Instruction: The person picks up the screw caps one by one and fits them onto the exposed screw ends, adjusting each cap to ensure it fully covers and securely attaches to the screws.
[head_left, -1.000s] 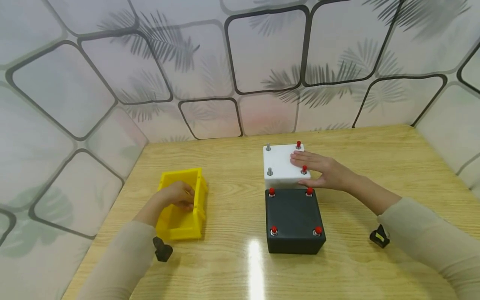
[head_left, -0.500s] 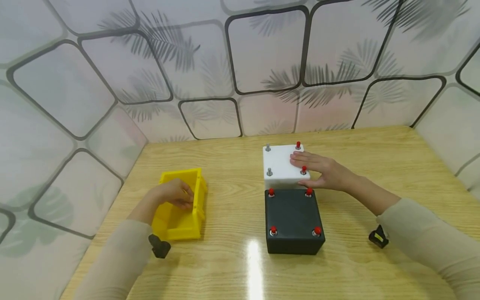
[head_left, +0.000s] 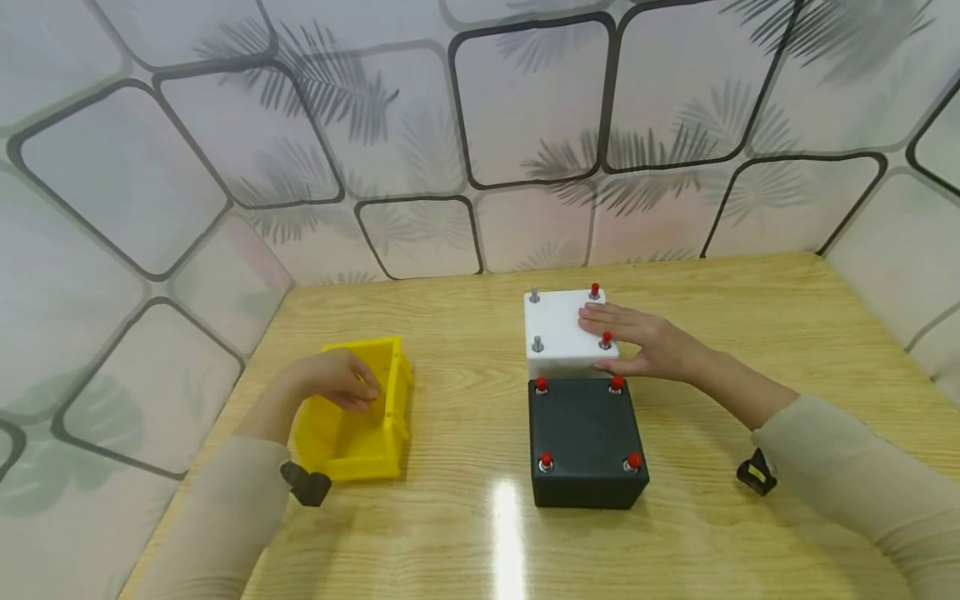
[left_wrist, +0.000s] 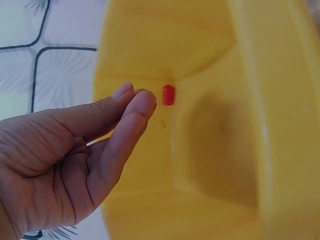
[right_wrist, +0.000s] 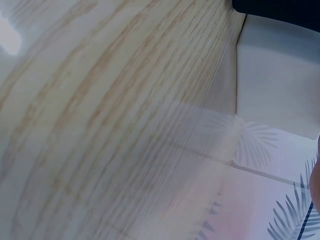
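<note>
My left hand (head_left: 339,379) hangs over the yellow bin (head_left: 399,400), thumb and fingertips brought together. In the left wrist view a small red cap (left_wrist: 168,95) lies in the bin, just beyond and apart from those fingertips (left_wrist: 146,102). I cannot tell whether anything is pinched between them. My right hand (head_left: 647,342) rests on the white box (head_left: 558,312), fingers laid straight across its top and thumb at its near side. Two red caps (head_left: 606,340) sit on the box's right-hand studs; its left-hand studs (head_left: 537,343) are bare metal.
A black box (head_left: 587,425) with red caps at its corners stands right in front of the white one. The wooden table (head_left: 465,358) runs back to a patterned cloth wall (head_left: 540,117). Black cameras (head_left: 306,483) hang at both sleeves.
My left hand has drawn back to the left and somewhat up from the bin's right wall, its fingertips still together. The right hand stays on the white box.
</note>
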